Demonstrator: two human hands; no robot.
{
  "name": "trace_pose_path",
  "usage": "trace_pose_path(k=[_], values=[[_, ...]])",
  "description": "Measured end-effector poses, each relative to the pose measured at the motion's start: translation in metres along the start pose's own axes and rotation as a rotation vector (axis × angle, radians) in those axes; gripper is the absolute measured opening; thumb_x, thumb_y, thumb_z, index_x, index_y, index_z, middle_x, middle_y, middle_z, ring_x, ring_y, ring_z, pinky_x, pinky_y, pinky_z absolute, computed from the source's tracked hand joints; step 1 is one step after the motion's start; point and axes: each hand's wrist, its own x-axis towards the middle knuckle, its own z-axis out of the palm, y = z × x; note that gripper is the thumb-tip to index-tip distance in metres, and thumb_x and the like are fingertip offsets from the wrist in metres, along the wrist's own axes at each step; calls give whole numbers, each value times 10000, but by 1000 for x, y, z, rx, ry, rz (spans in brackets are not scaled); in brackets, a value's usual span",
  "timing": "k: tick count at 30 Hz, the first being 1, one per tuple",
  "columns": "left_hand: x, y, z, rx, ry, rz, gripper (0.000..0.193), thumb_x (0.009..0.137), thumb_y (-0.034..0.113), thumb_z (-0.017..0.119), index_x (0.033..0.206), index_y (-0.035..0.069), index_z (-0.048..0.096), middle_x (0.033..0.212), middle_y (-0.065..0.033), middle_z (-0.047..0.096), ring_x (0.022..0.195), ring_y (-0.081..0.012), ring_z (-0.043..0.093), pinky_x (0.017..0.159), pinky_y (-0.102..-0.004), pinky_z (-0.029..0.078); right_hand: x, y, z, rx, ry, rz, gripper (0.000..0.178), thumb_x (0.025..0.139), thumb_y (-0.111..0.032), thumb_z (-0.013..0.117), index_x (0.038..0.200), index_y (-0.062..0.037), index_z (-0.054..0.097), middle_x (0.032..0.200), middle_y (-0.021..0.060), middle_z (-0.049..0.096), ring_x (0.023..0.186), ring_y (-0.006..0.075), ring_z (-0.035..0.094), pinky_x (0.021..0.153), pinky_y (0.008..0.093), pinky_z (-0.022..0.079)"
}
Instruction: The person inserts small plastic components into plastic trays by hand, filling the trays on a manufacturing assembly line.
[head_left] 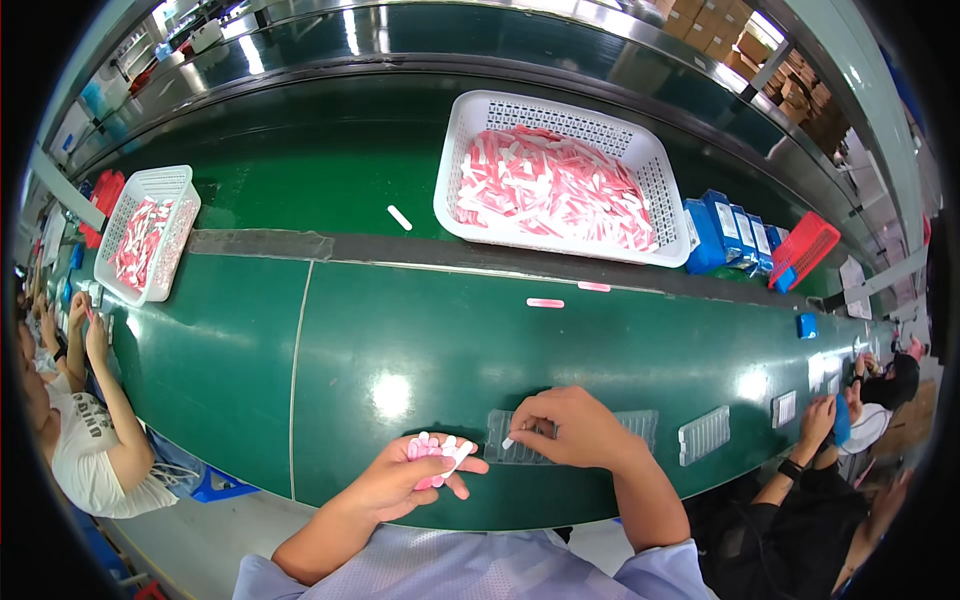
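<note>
And the right hand (562,428) pinches one strip (509,441) at the clear tray (497,424) (partly hidden), the left hand (390,482) clutching a pink-and-white bunch (432,460): little looks filled, plenty left.

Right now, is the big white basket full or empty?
Well filled, not empty: pink-and-white pieces heap across the big white basket, though its mesh back wall shows above them.

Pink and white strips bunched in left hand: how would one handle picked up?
Probably light: the left hand holds a bunch of strips together. Likely fairly stiff: the white strip at the edge looks straight. Unlikely to roll: the pink strip on the green table looks flat.
</note>
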Motion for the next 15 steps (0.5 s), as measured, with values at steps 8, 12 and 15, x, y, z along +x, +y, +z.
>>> trace_pose_path(k=[8,12,15], values=[[-1,-2,6,58,-21,-15,346,984,42,544,1323,-20,519,1275,-240,627,928,-214,710,454,-178,356,6,-1,6,-294,103,-117,304,837,-221,751,1109,-126,651,763,6,620,756,205,594,779,353,434],[-3,-1,9,99,-39,11,406,1000,76,564,1388,-11,481,1269,-212,639,938,-209,715,442,-175,321,-3,-11,12,-107,251,-39,302,799,-192,798,1078,-154,687,719,-13,573,682,167,566,745,339,427],[-2,-1,18,160,-68,35,442,1005,94,573,1418,-8,456,1262,-203,645,945,-209,717,441,-176,299,-13,-35,28,33,212,-45,232,801,-171,804,1017,-142,721,720,-2,629,636,157,580,736,321,436]])
